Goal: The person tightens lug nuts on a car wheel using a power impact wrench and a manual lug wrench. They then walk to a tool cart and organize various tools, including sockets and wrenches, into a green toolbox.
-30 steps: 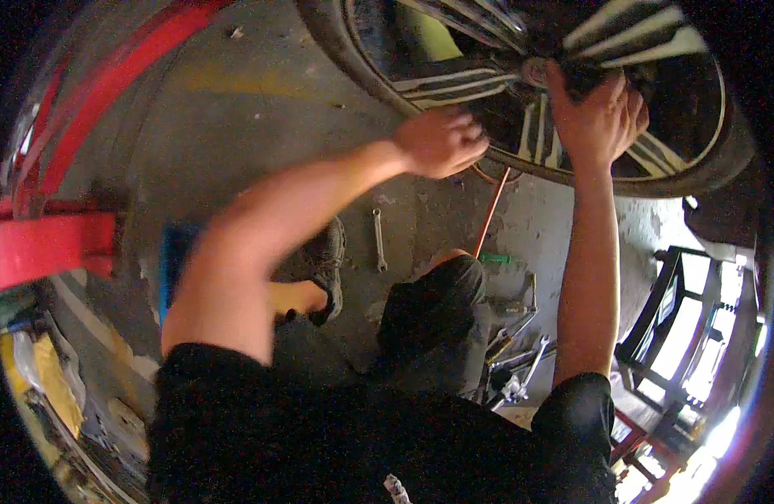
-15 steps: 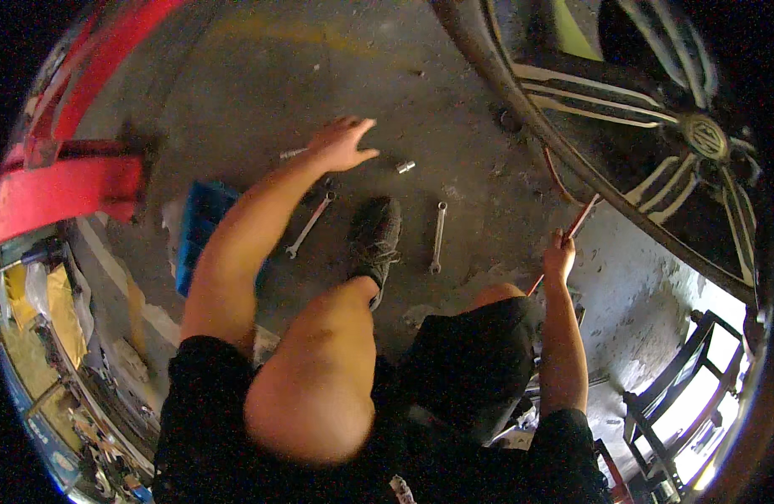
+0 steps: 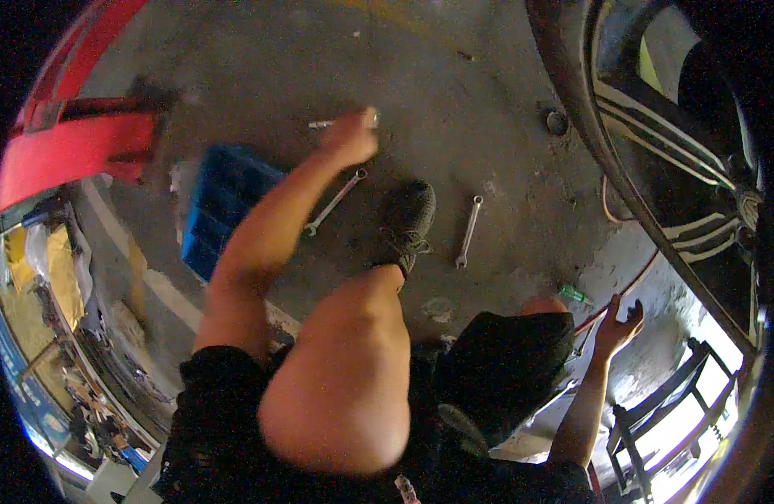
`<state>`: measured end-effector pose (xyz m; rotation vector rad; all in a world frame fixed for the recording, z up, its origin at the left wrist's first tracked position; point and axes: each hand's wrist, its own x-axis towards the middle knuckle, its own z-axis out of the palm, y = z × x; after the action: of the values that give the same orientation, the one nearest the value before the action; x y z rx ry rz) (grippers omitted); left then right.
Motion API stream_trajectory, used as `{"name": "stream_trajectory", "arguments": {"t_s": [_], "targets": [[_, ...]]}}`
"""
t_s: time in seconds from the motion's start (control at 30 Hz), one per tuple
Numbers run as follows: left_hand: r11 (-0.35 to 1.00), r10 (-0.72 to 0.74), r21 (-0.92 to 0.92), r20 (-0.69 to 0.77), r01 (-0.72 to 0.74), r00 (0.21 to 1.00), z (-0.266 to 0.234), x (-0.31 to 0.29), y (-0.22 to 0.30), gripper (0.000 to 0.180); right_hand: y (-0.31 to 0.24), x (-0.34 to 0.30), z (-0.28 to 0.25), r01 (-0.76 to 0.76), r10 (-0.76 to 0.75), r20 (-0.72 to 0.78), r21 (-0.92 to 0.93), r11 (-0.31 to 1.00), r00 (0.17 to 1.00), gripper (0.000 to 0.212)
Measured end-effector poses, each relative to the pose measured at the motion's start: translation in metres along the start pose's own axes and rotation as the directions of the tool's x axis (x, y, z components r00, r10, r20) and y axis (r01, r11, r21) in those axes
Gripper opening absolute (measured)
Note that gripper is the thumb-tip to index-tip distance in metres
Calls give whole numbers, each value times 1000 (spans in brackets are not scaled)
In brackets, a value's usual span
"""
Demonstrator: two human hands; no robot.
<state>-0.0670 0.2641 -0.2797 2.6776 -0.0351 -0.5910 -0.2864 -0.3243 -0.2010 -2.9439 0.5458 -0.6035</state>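
My left hand [image 3: 352, 139] is closed over the floor, blurred by motion. A shiny silver socket [image 3: 372, 118] shows at its fingertips. Beside that hand lies a slim silver tool [image 3: 321, 124], its other end hidden behind the hand. A combination wrench [image 3: 336, 202] rests below my left wrist, and a second combination wrench [image 3: 469, 233] lies right of my shoe. My right hand [image 3: 620, 328] is open, fingers apart, holding nothing. It is nearest a thin red hose [image 3: 642, 275] that runs toward the wheel [image 3: 698, 168]. A green-handled tool [image 3: 575, 294] lies near my right knee.
A blue compartmented tray [image 3: 223, 202] sits left of my left forearm. Red metal lift parts [image 3: 76, 151] stand at the far left. My shoe [image 3: 410, 218] is planted between the wrenches. A black frame [image 3: 668, 420] stands at the lower right, and a small round dark part [image 3: 556, 123] lies near the tyre.
My left hand has closed, and the socket that lay on the floor is now at its fingers. My right hand has let go of the red hose and opened. The view has shifted left.
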Motion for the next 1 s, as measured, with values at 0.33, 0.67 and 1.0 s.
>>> {"name": "stream_trajectory", "arguments": {"t_s": [0.33,0.67,1.0], "targets": [[906,206,313,262,-285,943,11,-29,-51,55,-278,34,105,318,-289,934,213,924,213,56],[890,3,452,125,-60,992,-23,-38,-42,47,-284,-22,162,207,-291,921,241,948,259,37],[956,-66,284,-28,72,997,49,-69,-18,46,-284,-15,160,181,-326,889,280,943,321,36]]}}
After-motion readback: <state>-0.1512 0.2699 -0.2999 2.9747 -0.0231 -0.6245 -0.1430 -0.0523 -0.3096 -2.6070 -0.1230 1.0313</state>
